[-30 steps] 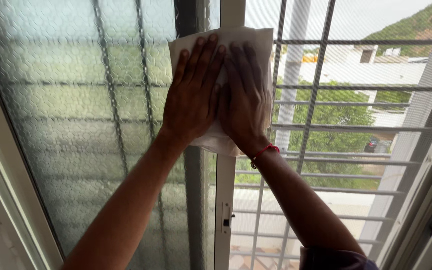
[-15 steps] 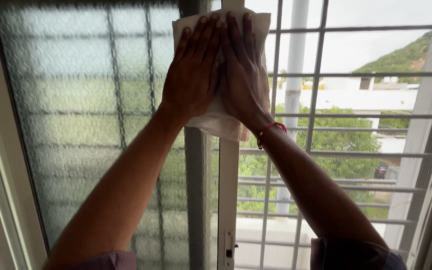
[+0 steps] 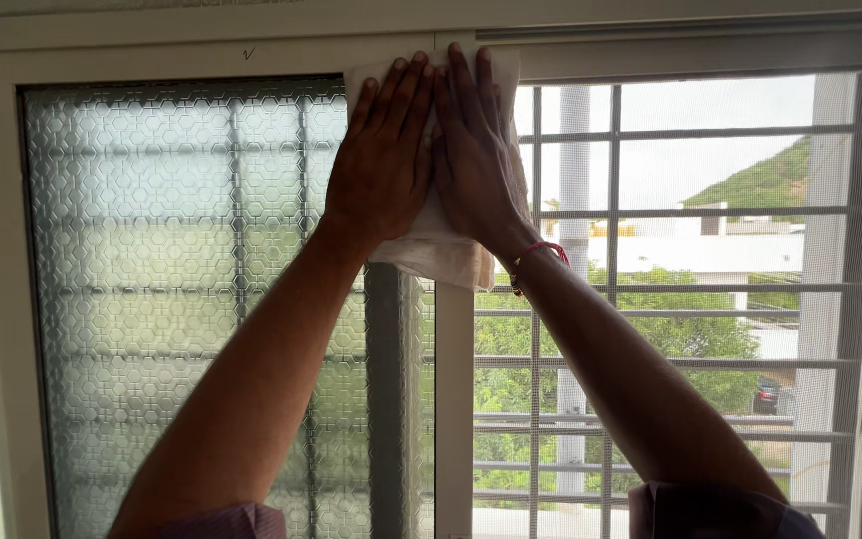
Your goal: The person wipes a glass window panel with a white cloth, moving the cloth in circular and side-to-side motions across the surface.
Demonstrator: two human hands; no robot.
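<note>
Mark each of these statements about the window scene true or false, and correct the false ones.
1. Both hands press flat on a white cloth. True.
2. The cloth lies low, near the window's bottom edge. False: it is up by the top frame.
3. The left hand and right hand lie side by side, touching. True.
4. A red thread circles the left wrist. False: it is on the right wrist.
5. The pane left of the hands is clear glass. False: the patterned frosted pane blurs the view.
</note>
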